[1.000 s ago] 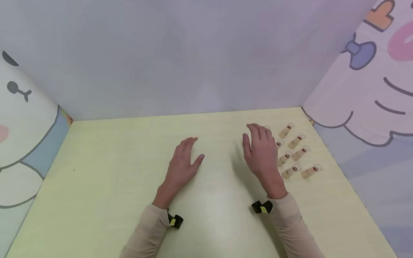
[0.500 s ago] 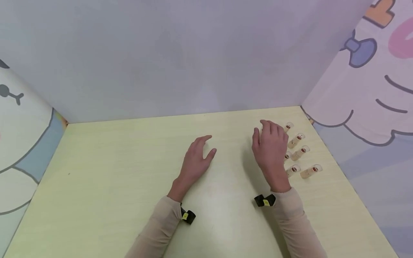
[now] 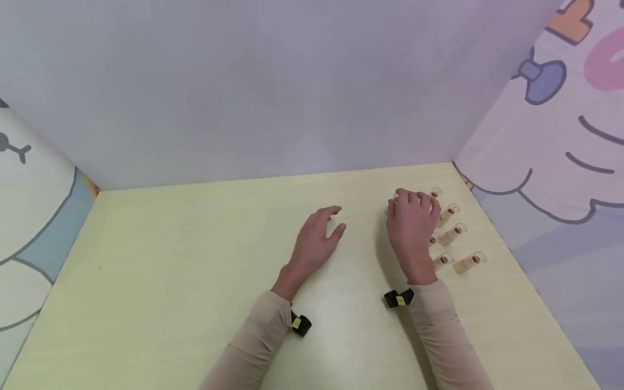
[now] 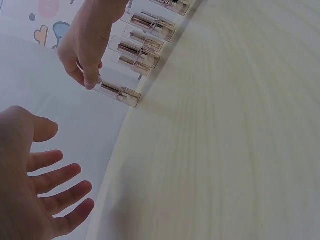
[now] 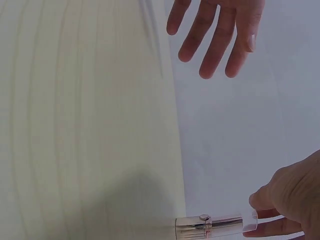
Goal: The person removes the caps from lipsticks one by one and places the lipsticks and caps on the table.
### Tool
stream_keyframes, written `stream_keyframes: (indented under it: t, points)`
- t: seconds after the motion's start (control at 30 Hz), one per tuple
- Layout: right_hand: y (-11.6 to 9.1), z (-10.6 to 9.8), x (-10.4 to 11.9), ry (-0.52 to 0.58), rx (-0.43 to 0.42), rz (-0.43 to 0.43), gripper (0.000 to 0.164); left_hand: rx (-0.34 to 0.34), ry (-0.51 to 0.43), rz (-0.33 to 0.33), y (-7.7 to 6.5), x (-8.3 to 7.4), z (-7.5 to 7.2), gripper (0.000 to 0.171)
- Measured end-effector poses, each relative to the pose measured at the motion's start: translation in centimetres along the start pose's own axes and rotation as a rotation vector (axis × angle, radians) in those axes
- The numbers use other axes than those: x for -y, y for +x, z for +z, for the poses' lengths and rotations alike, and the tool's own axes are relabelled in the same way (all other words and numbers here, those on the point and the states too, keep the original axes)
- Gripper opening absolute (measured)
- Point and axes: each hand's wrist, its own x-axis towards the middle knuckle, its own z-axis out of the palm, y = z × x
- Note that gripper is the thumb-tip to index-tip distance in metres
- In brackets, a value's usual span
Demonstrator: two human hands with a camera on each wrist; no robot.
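Note:
My right hand [image 3: 413,230] reaches over a group of small clear tubes at the right of the table. In the right wrist view its thumb and fingers pinch the top of one clear tube [image 5: 212,227] with a dark core and a small round bump at its middle. The left wrist view shows this same clear tube [image 4: 117,93] upright at the end of the row. From the head view it is mostly hidden by my hand. My left hand [image 3: 314,242] hovers over the middle of the table, thumb spread from relaxed fingers, holding nothing.
Several more clear tubes stand upright around my right hand, among them the nearest tube [image 3: 469,262] and another tube [image 3: 452,234]. Behind the pale wooden table [image 3: 170,271] rises a plain grey wall [image 3: 273,92]. Cartoon-printed panels [image 3: 560,135] flank both sides.
My right hand has moved right onto the tubes, and its fingers have closed on the top of one. My left hand has shifted to the right.

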Motion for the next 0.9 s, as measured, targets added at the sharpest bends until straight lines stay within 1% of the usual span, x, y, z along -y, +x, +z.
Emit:
stream_keyframes:
  t: [0.2, 0.3, 0.47, 0.6, 0.67, 0.8, 0.9]
  points:
    - [0.1, 0.4, -0.3, -0.010, -0.030, -0.011, 0.021, 0.025, -0.005, 0.000, -0.2, -0.1, 0.7, 0.042]
    - [0.2, 0.6, -0.4, 0.003, -0.057, -0.020, 0.019, 0.020, -0.007, 0.007, -0.2, -0.1, 0.7, 0.041]
    - [0.3, 0.4, -0.2, 0.061, -0.121, -0.052, 0.018, 0.004, -0.026, 0.031, 0.0, -0.2, 0.5, 0.039]
    - [0.2, -0.4, 0.6, 0.125, -0.179, -0.080, 0.018, 0.007, -0.061, 0.056, 0.2, -0.4, 0.6, 0.039]
    - [0.1, -1.0, 1.1, 0.160, -0.193, -0.096, 0.018, 0.012, -0.085, 0.072, 0.3, -0.6, 0.6, 0.040]
    - [-0.3, -2.5, 2.4, 0.232, -0.189, -0.120, 0.019, 0.017, -0.152, 0.111, 0.6, -1.0, 0.5, 0.041]
    - [-0.7, -3.6, 3.3, 0.276, -0.184, -0.135, 0.019, 0.024, -0.201, 0.119, 0.7, -1.4, 0.3, 0.045]
